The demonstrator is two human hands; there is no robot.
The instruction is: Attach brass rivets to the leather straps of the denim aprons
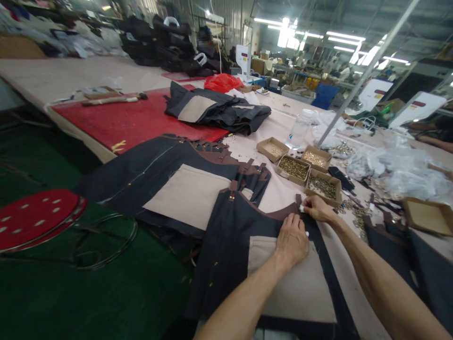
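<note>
A dark apron (230,241) with a beige pocket (293,288) and brown trim lies in front of me. My left hand (293,238) rests on its upper part, fingers bent and pressed onto the cloth beside the trimmed edge. Just to the right, my right hand (318,208) is closed in a pinch at the apron's top corner, where a brown tab (298,200) stands up. White coverings show on the tips of some fingers. Another brown tab (232,189) with metal fittings is at the opposite corner. What lies under my fingertips is hidden.
More dark aprons (166,174) are stacked to the left. Cardboard boxes of small metal parts (293,169) stand beyond my hands, near a clear plastic jar (299,130). A hammer (113,100) lies on the red sheet (88,115). A red stool (38,217) stands left; a metal pole (368,73) rises right.
</note>
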